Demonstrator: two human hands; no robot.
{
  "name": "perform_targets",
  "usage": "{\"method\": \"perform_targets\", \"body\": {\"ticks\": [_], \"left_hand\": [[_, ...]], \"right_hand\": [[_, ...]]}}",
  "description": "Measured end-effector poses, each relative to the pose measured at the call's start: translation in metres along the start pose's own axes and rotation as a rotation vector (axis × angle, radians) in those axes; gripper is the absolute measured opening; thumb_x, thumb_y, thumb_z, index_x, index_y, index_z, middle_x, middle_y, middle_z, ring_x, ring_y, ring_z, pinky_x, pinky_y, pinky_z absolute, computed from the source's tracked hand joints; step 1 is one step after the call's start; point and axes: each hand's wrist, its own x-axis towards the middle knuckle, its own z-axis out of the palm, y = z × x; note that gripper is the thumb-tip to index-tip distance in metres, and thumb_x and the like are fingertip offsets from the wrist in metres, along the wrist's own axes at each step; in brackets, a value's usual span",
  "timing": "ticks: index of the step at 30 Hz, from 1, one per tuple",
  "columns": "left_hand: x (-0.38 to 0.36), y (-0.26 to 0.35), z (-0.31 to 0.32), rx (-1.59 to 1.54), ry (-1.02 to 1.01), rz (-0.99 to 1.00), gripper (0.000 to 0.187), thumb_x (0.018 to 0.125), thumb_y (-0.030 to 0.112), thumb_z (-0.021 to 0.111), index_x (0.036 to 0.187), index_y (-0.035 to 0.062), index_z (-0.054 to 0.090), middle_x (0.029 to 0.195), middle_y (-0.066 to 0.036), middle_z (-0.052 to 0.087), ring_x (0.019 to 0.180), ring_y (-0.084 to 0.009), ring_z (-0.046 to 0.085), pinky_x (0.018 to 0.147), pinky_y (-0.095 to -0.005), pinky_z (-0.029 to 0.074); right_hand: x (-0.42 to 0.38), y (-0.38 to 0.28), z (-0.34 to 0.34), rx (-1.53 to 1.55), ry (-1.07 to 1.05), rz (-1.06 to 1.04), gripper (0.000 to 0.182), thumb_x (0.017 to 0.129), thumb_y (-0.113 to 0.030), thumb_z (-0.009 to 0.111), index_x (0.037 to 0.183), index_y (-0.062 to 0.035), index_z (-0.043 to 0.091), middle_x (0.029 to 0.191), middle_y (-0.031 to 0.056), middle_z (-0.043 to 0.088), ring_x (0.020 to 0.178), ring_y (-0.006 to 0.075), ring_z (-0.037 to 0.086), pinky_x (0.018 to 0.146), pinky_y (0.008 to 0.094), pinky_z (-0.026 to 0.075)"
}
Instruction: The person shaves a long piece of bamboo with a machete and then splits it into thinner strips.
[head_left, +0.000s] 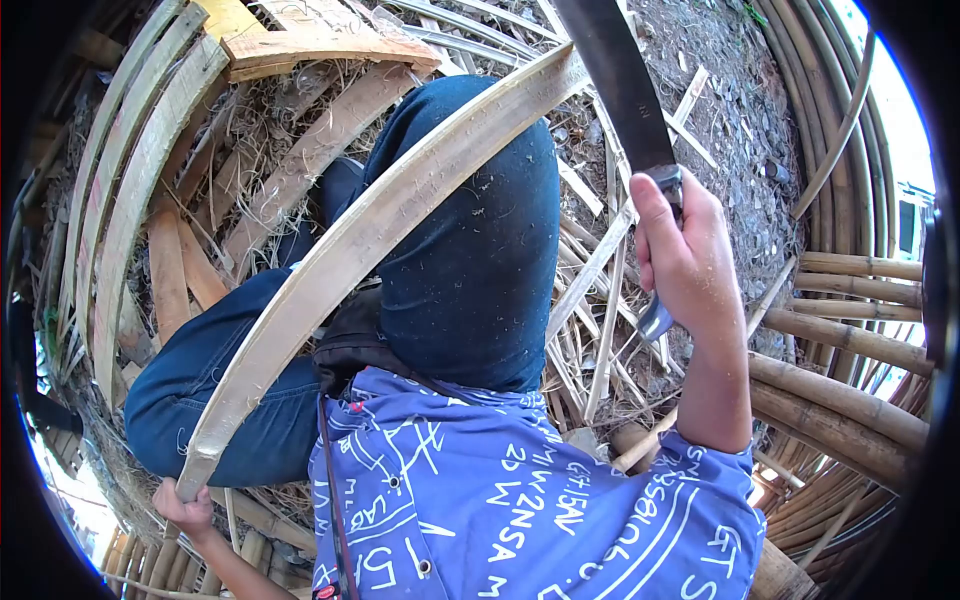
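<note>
A long split bamboo strip runs from the lower left up across my legs to the top middle. My left hand grips its lower end, fingers wrapped around it. In my right hand is a machete, held upright by its handle with the thumb along the top. The machete's dark, broad blade points up and leans left, overlapping the strip's far end in this view. My knees, in dark blue jeans, lie beneath the strip.
Wide bamboo slats stand curved at the left. Wooden boards lie at the top left among curly shavings. Thin offcuts litter the ground right of my knee. Bamboo poles are stacked along the right side.
</note>
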Motion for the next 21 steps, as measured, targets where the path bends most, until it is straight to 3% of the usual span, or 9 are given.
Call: {"method": "perform_targets", "body": {"ticks": [5, 13, 17, 18, 19, 21], "left_hand": [[0.003, 0.004, -0.001, -0.010, -0.008, 0.002, 0.069, 0.083, 0.067, 0.050, 0.066, 0.0015, 0.042, 0.057, -0.017, 0.037, 0.053, -0.0389, 0.041, 0.052, -0.0451, 0.029], [0.002, 0.006, -0.001, 0.007, 0.015, 0.026, 0.066, 0.084, 0.064, 0.053, 0.067, 0.0013, 0.042, 0.059, -0.017, 0.036, 0.055, -0.0397, 0.041, 0.053, -0.0452, 0.028], [0.000, 0.004, 0.000, -0.009, 0.007, 0.018, 0.065, 0.083, 0.064, 0.054, 0.068, 0.0012, 0.043, 0.060, -0.017, 0.036, 0.056, -0.0399, 0.041, 0.054, -0.0451, 0.029], [0.000, 0.004, 0.000, -0.001, 0.009, 0.023, 0.066, 0.083, 0.064, 0.054, 0.069, 0.0012, 0.043, 0.060, -0.017, 0.037, 0.056, -0.0399, 0.041, 0.053, -0.0452, 0.029], [0.000, 0.004, 0.000, 0.008, 0.004, 0.014, 0.066, 0.083, 0.064, 0.054, 0.069, 0.0012, 0.043, 0.060, -0.017, 0.037, 0.056, -0.0399, 0.041, 0.053, -0.0452, 0.029], [0.000, 0.008, -0.001, 0.001, 0.005, 0.010, 0.066, 0.082, 0.065, 0.055, 0.069, 0.0010, 0.044, 0.060, -0.017, 0.037, 0.056, -0.0399, 0.042, 0.054, -0.0450, 0.030]], "right_hand": [[-0.023, -0.022, 0.012, 0.099, -0.204, -0.005, 0.034, 0.093, -0.030, 0.058, 0.090, 0.0032, 0.056, 0.060, 0.0077, 0.057, 0.052, 0.0145, 0.054, 0.050, 0.0314, 0.041], [-0.041, -0.034, 0.031, 0.147, -0.246, -0.021, 0.033, 0.092, -0.027, 0.061, 0.093, 0.0051, 0.053, 0.059, 0.0120, 0.057, 0.049, 0.0216, 0.057, 0.049, 0.0331, 0.042], [-0.055, -0.038, 0.048, 0.083, -0.390, -0.130, 0.035, 0.091, -0.028, 0.062, 0.085, 0.0037, 0.047, 0.058, 0.0164, 0.056, 0.051, 0.0308, 0.059, 0.049, 0.0389, 0.044], [-0.060, -0.039, 0.057, 0.005, -0.356, -0.299, 0.038, 0.090, -0.029, 0.063, 0.083, 0.0027, 0.044, 0.058, 0.0214, 0.057, 0.054, 0.0387, 0.060, 0.050, 0.0435, 0.044], [-0.062, -0.046, 0.063, 0.088, -0.502, -0.205, 0.038, 0.090, -0.029, 0.064, 0.083, 0.0025, 0.043, 0.059, 0.0245, 0.057, 0.057, 0.0438, 0.059, 0.050, 0.0465, 0.045], [-0.072, -0.055, 0.082, 0.136, -0.598, -0.249, 0.037, 0.089, -0.028, 0.064, 0.084, 0.0027, 0.043, 0.059, 0.0250, 0.057, 0.057, 0.0443, 0.060, 0.050, 0.0473, 0.046]]}}
